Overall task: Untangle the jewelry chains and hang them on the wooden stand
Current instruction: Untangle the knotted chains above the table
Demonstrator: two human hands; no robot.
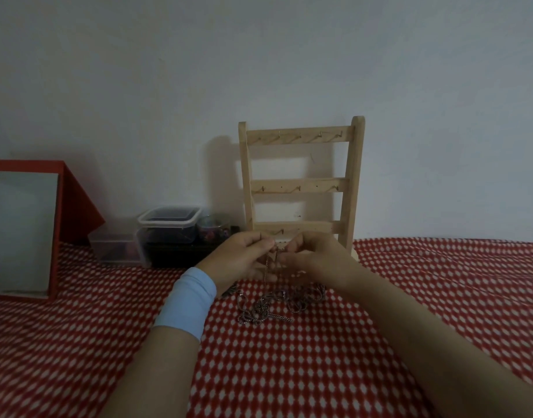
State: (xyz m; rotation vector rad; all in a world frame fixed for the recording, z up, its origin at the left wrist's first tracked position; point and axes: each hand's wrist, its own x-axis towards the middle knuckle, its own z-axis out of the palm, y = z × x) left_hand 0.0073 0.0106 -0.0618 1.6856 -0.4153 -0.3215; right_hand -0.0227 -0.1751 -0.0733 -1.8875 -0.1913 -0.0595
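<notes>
A tangle of metal jewelry chains [277,303] lies on the red-and-white patterned cloth [289,372] in front of me. One strand rises from the pile to my fingers. My left hand [241,259], with a light blue wristband, pinches that strand near its top. My right hand [313,254] pinches the same strand just to the right, fingertips almost touching the left ones. Behind both hands stands the wooden stand [301,185], upright against the wall, with three rails of small hooks, all of them bare. My hands hide its base.
Clear plastic containers [168,224] of small items sit left of the stand by the wall. A red-framed mirror [21,233] leans at the far left. The white wall closes off the back.
</notes>
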